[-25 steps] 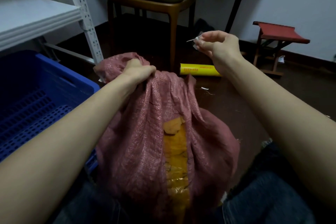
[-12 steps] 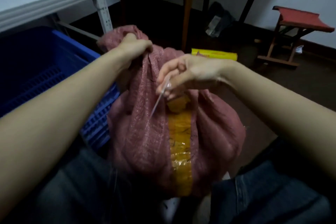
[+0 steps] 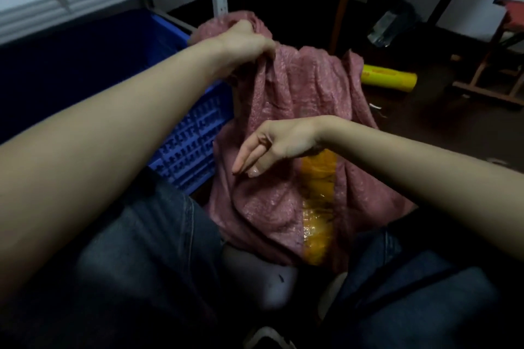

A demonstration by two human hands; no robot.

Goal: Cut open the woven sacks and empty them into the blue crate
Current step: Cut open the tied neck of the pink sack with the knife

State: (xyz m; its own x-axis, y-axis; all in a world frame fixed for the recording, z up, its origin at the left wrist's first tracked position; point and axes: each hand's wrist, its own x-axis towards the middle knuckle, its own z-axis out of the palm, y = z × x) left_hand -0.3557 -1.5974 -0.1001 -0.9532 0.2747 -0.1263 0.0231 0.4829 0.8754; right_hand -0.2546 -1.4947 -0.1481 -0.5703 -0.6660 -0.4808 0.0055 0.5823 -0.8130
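No legible text, label, brand or number anywhere in the head view.

Yellow roll (image 3: pixel 388 81) on the floor (image 3: pixel 453 133): a reddish band of print runs along its side, too blurred to make out a single character.

Yellow tape strip (image 3: pixel 319 176) down the front of the woven sack (image 3: pixel 283 99): dark marks under the glossy surface, possibly print, unreadable in this dim, soft light.

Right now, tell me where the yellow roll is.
In the head view, the yellow roll lies on the dark floor at upper right, just behind the pink woven sack, between it and the folding stool.
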